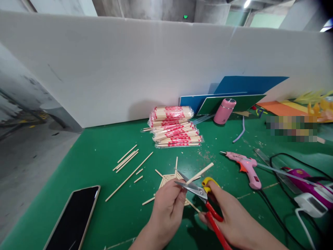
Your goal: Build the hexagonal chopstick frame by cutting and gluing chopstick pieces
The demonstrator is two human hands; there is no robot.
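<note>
My left hand (166, 208) is closed in a pinch on a thin wooden stick (201, 172) that points up and to the right. My right hand (231, 217) grips scissors (199, 192) with red and yellow handles. Their metal blades are parted around the stick just beside my left fingertips. Beneath my hands lies a small flat frame of glued sticks (169, 178) on the green table (104, 215).
Loose sticks (127, 159) lie at the left. Wrapped bundles of chopsticks (174, 126) are stacked at the back. A black phone (74, 218) lies near the left front edge. A pink glue gun (246, 168), a purple tool (309, 187) with cables, a pink bottle (224, 111) and coloured sheets stand at the right.
</note>
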